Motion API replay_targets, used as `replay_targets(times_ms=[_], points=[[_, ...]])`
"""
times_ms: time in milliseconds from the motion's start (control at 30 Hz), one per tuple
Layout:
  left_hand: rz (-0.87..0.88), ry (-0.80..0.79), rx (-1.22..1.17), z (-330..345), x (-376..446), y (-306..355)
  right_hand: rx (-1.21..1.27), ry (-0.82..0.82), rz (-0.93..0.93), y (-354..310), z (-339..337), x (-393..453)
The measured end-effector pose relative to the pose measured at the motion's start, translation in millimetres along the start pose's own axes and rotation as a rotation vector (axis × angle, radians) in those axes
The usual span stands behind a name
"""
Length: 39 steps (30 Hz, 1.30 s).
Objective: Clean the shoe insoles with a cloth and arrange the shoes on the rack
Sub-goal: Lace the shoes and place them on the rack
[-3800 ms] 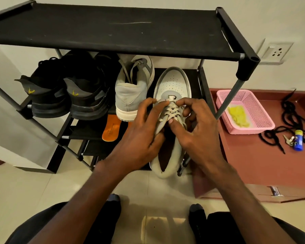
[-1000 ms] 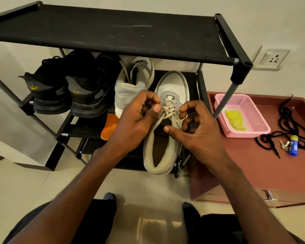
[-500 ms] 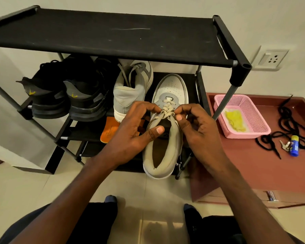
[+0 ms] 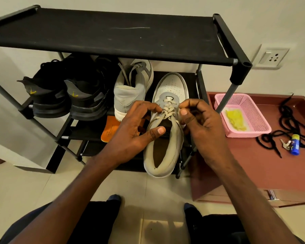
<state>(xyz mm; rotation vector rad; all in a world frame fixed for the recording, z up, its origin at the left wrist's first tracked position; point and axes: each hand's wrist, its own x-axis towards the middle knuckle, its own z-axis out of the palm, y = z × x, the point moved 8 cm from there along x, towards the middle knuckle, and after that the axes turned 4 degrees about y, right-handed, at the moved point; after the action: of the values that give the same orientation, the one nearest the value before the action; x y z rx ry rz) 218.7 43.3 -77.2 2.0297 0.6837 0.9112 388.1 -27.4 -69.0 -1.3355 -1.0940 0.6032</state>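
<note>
Left hand: your left hand [image 4: 130,136] curls round the left side of the grey sneaker [image 4: 165,138], fingers bent at the laces [image 4: 167,110], thumb laid across the collar edge.
Right hand: your right hand [image 4: 201,124] sits at 3 o'clock of the laces, fingers curled tight and pinching the lace ends beside the knot.
Grey sneaker: toe points to 12 o'clock, heel toward you at 6; it lies on the middle shelf at the right end of the shoe rack [image 4: 113,34], heel hanging past the front rail. Inside is dark; insole not readable.
Second grey sneaker: the second grey sneaker [image 4: 132,88] stands at 10 o'clock of your hands, heel toward you, just beside the first.
Black shoes: a pair of black shoes [image 4: 67,92] at 9 o'clock on the same shelf, heels out, yellow marks on the heels.
Orange insole: the orange insole [image 4: 109,129] lies on the shelf below, partly behind your left hand.
Pink basket: the pink basket [image 4: 253,110] at 3 o'clock on the low brown table [image 4: 253,164], with a yellow cloth [image 4: 236,118] inside.
Further right: black laces [image 4: 289,124], keys [image 4: 286,144] and a small blue tube [image 4: 295,144] on that table.
Wall: socket plate [image 4: 272,57] at 2 o'clock.
</note>
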Motion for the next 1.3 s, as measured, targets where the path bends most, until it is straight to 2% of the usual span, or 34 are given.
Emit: replay_targets(times_ms=[300, 467, 667, 767, 933, 1133, 1300], points=[[0.01, -0.001, 0.028, 0.7, -0.6, -1.6, -0.163, -0.02, -0.075, 2.6, 7.7, 2.5], [0.005, 0.019, 0.027, 3.2, -0.8, -1.2, 0.033, -0.115, 0.095, 15.1, 10.7, 1.3], [-0.018, 0.049, 0.0, 1.5, 0.2, -1.2, 0.053, -0.144, 0.086, 9.0, 5.7, -2.2], [-0.004, 0.066, -0.026, 0.5, 0.8, 2.1, -0.027, -0.2, 0.081, 9.3, 4.5, -6.2], [-0.008, 0.047, -0.046, 0.5, 3.1, 6.9, -0.081, -0.149, 0.066, 7.7, 2.1, -9.2], [0.024, 0.204, 0.057, -3.0, 10.8, 15.4, -0.073, -0.113, 0.05, 8.8, 2.3, -8.9], [0.079, 0.172, 0.145, -2.0, 20.0, 20.8, -0.058, -0.103, 0.053, 11.2, 1.7, -8.2]])
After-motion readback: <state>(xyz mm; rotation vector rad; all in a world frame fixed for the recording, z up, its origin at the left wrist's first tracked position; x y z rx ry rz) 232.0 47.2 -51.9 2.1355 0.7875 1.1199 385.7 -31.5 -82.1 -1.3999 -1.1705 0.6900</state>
